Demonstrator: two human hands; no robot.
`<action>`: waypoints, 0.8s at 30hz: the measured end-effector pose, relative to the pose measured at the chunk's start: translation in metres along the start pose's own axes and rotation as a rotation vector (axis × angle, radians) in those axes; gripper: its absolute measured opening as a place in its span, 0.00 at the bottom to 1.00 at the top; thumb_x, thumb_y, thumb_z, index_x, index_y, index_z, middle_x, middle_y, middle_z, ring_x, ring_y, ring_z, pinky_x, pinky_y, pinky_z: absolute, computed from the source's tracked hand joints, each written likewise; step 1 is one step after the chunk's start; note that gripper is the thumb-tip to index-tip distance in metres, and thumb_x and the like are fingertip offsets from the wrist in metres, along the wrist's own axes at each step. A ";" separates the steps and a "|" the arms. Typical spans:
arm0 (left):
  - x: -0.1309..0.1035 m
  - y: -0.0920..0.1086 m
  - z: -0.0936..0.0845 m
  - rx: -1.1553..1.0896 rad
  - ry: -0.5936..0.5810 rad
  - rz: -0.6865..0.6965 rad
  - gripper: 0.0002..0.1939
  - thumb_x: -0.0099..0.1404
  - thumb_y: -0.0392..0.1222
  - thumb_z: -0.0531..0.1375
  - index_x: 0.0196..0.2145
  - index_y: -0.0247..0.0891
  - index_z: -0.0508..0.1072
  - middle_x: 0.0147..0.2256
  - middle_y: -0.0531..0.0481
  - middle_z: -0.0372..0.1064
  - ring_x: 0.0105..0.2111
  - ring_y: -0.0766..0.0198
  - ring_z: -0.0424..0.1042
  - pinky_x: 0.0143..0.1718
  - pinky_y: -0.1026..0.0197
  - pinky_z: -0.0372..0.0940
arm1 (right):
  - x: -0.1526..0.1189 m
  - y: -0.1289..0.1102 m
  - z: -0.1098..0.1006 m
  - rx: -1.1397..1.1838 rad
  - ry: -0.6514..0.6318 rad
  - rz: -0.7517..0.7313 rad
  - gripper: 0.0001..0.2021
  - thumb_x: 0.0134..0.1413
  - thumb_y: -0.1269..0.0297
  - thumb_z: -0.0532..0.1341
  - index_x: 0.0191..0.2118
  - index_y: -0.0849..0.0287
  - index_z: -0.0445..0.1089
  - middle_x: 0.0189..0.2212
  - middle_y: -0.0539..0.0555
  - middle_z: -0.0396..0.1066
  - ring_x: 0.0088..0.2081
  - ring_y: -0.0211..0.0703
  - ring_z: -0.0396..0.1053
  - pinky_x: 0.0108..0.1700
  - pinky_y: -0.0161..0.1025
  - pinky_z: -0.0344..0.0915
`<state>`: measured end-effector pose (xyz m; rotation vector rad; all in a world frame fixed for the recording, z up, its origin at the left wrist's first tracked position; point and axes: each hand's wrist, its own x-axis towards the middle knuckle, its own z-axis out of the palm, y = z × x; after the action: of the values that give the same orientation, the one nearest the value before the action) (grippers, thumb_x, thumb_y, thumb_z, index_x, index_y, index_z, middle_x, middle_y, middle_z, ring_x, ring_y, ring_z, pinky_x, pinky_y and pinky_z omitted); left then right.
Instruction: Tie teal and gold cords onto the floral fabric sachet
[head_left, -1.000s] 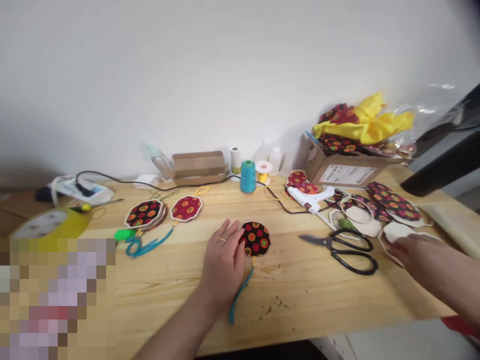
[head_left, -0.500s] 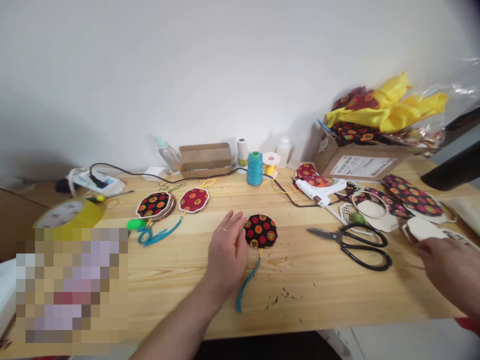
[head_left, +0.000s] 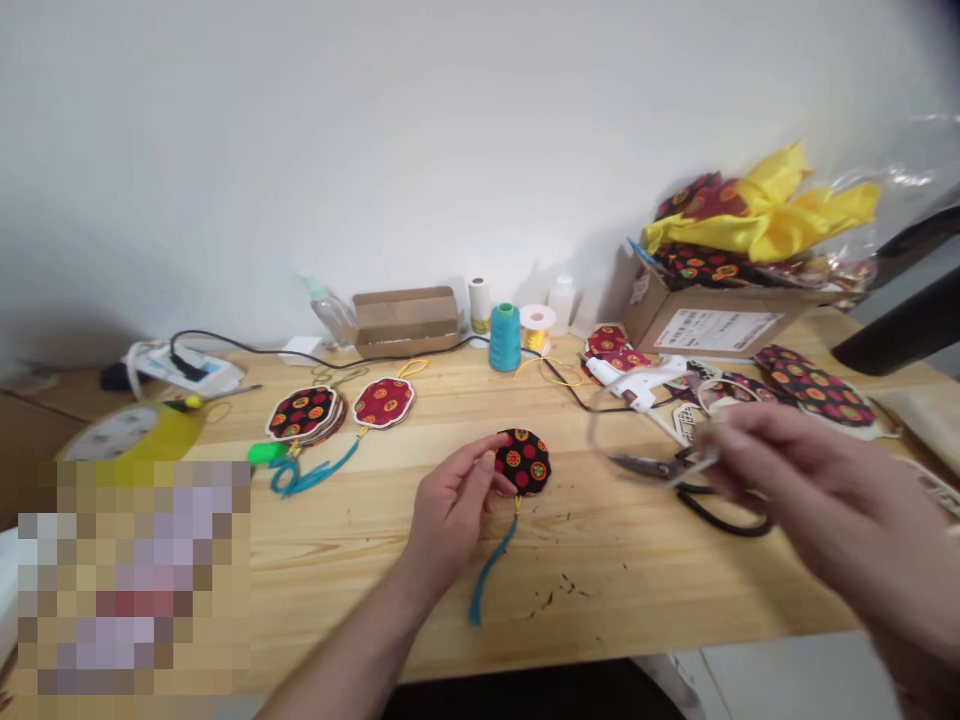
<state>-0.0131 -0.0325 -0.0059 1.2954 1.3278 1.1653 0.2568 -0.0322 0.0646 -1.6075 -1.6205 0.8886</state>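
Note:
My left hand pinches the left edge of a round black fabric-covered pendant printed with red and orange flowers. From the pendant's lower edge hangs a blue tassel on a yellow cord, lying on the tabletop. My right hand, smeared by motion, is closed on a thin pale piece; its full outline is too blurred to make out. Below and behind that hand lie black-handled scissors, partly covered by it.
At left lie a pendant stack and a red pendant with blue tassels. A teal thread cone stands at the back. A white glue gun and fabric pieces lie right, near a cardboard box.
My right hand has come from the pale pieces at the far right toward the middle, now carrying a thin pale piece. The left fingers have closed on the black pendant's edge.

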 end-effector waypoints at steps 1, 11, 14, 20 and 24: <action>0.000 0.001 0.000 -0.100 -0.023 -0.057 0.17 0.64 0.47 0.52 0.45 0.36 0.71 0.34 0.45 0.74 0.25 0.66 0.71 0.23 0.65 0.62 | 0.008 -0.012 0.022 0.101 -0.131 0.002 0.14 0.54 0.50 0.53 0.30 0.56 0.64 0.19 0.50 0.62 0.21 0.37 0.59 0.23 0.33 0.56; 0.007 0.006 -0.005 -0.521 0.127 -0.256 0.20 0.61 0.53 0.55 0.37 0.32 0.73 0.22 0.50 0.69 0.20 0.72 0.63 0.17 0.71 0.54 | 0.046 -0.007 0.106 0.290 -0.499 0.142 0.13 0.52 0.56 0.55 0.24 0.60 0.61 0.13 0.45 0.58 0.15 0.29 0.52 0.17 0.29 0.48; 0.006 0.004 -0.004 -0.508 0.146 -0.281 0.16 0.58 0.50 0.59 0.34 0.32 0.74 0.21 0.52 0.66 0.20 0.72 0.63 0.17 0.72 0.54 | 0.046 -0.003 0.107 0.268 -0.467 0.132 0.13 0.52 0.57 0.55 0.24 0.60 0.62 0.13 0.45 0.59 0.15 0.30 0.52 0.17 0.29 0.48; 0.007 -0.002 -0.004 -0.337 0.118 -0.170 0.10 0.59 0.45 0.59 0.31 0.34 0.74 0.23 0.54 0.68 0.15 0.77 0.56 0.15 0.72 0.51 | 0.049 0.002 0.104 0.245 -0.393 0.007 0.11 0.51 0.59 0.57 0.26 0.61 0.67 0.15 0.46 0.60 0.17 0.30 0.53 0.18 0.29 0.50; 0.003 -0.001 -0.006 -0.122 0.142 -0.007 0.08 0.61 0.42 0.58 0.32 0.36 0.74 0.25 0.53 0.70 0.17 0.74 0.60 0.18 0.69 0.57 | 0.052 0.006 0.099 0.330 -0.291 -0.066 0.11 0.50 0.57 0.59 0.30 0.61 0.72 0.18 0.49 0.66 0.19 0.32 0.59 0.21 0.31 0.56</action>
<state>-0.0192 -0.0296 -0.0062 1.1364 1.3396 1.3330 0.1757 0.0188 0.0066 -1.2343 -1.6044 1.3256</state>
